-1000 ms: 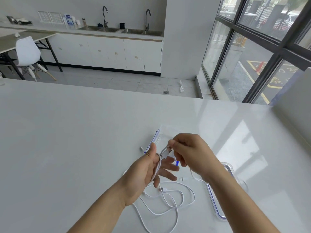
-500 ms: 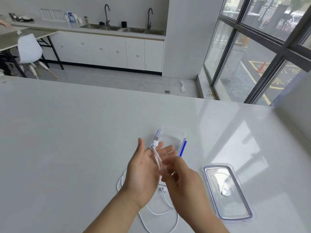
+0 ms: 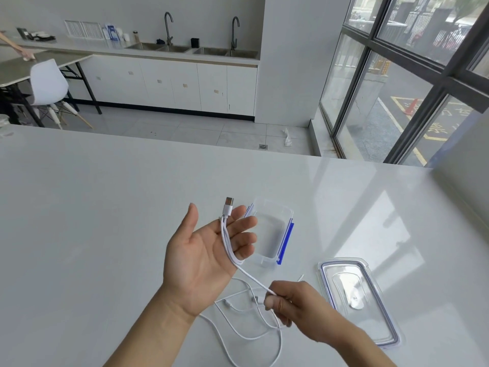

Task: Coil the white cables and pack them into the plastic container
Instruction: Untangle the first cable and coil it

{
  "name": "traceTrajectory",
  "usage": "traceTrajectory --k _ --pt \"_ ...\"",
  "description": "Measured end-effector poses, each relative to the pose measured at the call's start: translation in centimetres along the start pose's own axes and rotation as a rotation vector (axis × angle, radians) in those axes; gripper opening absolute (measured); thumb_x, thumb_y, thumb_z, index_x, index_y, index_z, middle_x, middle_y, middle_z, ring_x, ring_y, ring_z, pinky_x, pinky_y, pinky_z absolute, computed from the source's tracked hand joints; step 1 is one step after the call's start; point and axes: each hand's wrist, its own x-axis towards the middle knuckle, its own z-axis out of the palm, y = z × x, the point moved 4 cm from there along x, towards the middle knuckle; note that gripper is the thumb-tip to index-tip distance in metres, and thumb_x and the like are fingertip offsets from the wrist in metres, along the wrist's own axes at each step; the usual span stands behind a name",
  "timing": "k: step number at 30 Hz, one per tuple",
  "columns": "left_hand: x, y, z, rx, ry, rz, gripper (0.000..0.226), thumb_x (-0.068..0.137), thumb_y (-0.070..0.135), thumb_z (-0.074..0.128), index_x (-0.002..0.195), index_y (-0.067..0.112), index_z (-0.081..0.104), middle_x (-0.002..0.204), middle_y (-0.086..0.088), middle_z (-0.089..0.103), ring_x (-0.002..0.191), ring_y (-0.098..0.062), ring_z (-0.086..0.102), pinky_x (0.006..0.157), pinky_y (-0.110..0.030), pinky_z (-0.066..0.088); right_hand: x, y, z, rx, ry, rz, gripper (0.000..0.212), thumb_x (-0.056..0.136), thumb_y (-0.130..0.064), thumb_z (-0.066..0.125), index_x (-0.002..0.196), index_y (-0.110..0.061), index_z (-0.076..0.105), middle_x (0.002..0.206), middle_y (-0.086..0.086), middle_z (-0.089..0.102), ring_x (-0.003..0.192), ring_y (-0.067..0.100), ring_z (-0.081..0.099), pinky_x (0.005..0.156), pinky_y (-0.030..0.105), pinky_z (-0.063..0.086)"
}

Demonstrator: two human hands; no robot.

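My left hand [image 3: 209, 250] is held palm up above the white table, fingers spread, with a white cable [image 3: 228, 243] looped across the fingers and its USB plug [image 3: 229, 203] sticking up past the fingertips. My right hand [image 3: 296, 304] sits lower and to the right, pinching the same cable taut between thumb and fingers. More white cable [image 3: 248, 332] lies loose on the table under both hands. Just beyond my left fingers stands the clear plastic container [image 3: 275, 231] with blue clips, open and empty.
The container's clear lid [image 3: 357, 298] lies flat on the table to the right of my right hand. The table's far edge [image 3: 238, 148] drops to a tiled floor. A kitchen counter with sinks, a white chair and large windows lie beyond.
My right hand has drawn the cable down and to the right, away from my left hand. My left palm has turned up and opened wider, showing the loop and plug.
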Motion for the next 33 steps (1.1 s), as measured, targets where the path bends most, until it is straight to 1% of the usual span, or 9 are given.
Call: traceTrajectory --k 3,6,9,12,17,22,26,30,33 --pt "-0.1 -0.6 0.1 0.07 -0.022 -0.086 0.07 0.092 0.058 0.044 0.119 -0.003 0.068 0.108 -0.025 0.072 0.083 -0.033 0.073 0.074 -0.038 0.06 1.0 0.2 -1.7 0.068 -0.003 0.056 0.031 0.101 -0.041 0.059 0.082 -0.017 0.067 0.061 -0.002 0.061 0.041 0.011 0.048 0.042 0.022 0.04" --pt "-0.4 -1.7 0.2 0.325 -0.041 -0.181 0.047 0.092 0.038 0.057 0.114 -0.002 0.069 0.104 -0.03 0.071 0.081 -0.038 0.073 0.066 -0.037 0.059 2.7 -1.9 -4.7 0.042 0.111 0.025 0.028 0.1 -0.031 0.063 0.078 -0.014 0.069 0.056 -0.003 0.064 0.052 0.014 0.055 0.061 0.032 0.048" --pt "-0.5 -2.0 -0.5 0.646 0.051 -0.146 0.016 0.096 0.01 0.06 0.104 0.0 0.068 0.094 -0.028 0.074 0.078 -0.037 0.075 0.06 -0.032 0.058 3.5 -5.3 -7.3 -0.014 0.197 -0.01 0.024 0.092 -0.028 0.073 0.073 -0.014 0.069 0.052 -0.004 0.064 0.05 0.01 0.055 0.057 0.025 0.047" --pt "-0.5 -1.8 -0.4 0.798 0.127 -0.087 0.019 0.098 0.015 0.057 0.096 -0.002 0.066 0.089 -0.028 0.076 0.079 -0.041 0.075 0.061 -0.033 0.059 3.2 -8.7 -7.7 -0.196 0.248 -0.062 0.024 0.087 -0.032 0.074 0.072 -0.013 0.07 0.057 0.003 0.065 0.045 0.007 0.051 0.049 0.028 0.046" --pt "-0.6 -1.9 0.0 0.934 0.175 -0.056 0.033 0.101 0.027 0.056 0.098 -0.003 0.071 0.093 -0.022 0.079 0.09 -0.036 0.077 0.079 -0.039 0.062 2.9 -12.3 -6.8 -0.434 0.244 -0.06 0.026 0.088 -0.033 0.069 0.075 -0.01 0.07 0.067 0.007 0.068 0.066 0.022 0.06 0.065 0.041 0.052" --pt "0.0 -2.3 -0.1 0.806 0.204 0.007 0.043 0.101 0.038 0.046 0.106 0.006 0.075 0.104 -0.013 0.079 0.1 -0.025 0.075 0.092 -0.035 0.057 2.6 -12.5 -5.9 -0.052 0.185 0.053 0.026 0.09 -0.034 0.064 0.077 -0.012 0.069 0.059 0.004 0.065 0.051 0.015 0.058 0.057 0.037 0.05" --pt "0.3 -2.6 -0.1 0.479 0.165 0.047 0.053 0.097 0.05 0.042 0.094 0.009 0.075 0.082 -0.004 0.072 0.067 -0.016 0.062 0.058 -0.026 0.046 1.9 -11.9 -2.1 0.001 0.224 0.001 0.022 0.088 -0.041 0.063 0.109 -0.036 0.062 0.073 -0.001 0.072 0.062 0.014 0.065 0.063 0.041 0.056" --pt "0.5 -2.7 -0.8 0.194 0.178 -0.002 0.05 0.094 0.044 0.051 0.128 0.01 0.066 0.129 -0.01 0.071 0.111 -0.023 0.071 0.091 -0.041 0.047 1.1 -11.2 0.3 0.102 0.272 0.026 0.028 0.083 -0.031 0.067 0.106 -0.038 0.053 0.073 0.007 0.073 0.056 0.022 0.06 0.058 0.042 0.053" --pt "1.1 -1.5 -1.0 0.082 0.202 0.129 0.045 0.087 0.014 0.058 0.128 -0.003 0.058 0.129 -0.024 0.067 0.118 -0.033 0.067 0.098 -0.041 0.055 0.5 -10.2 0.7 0.093 0.197 0.082 0.017 0.079 -0.026 0.065 0.093 -0.03 0.057 0.066 -0.004 0.076 0.048 0.005 0.055 0.055 0.028 0.045"
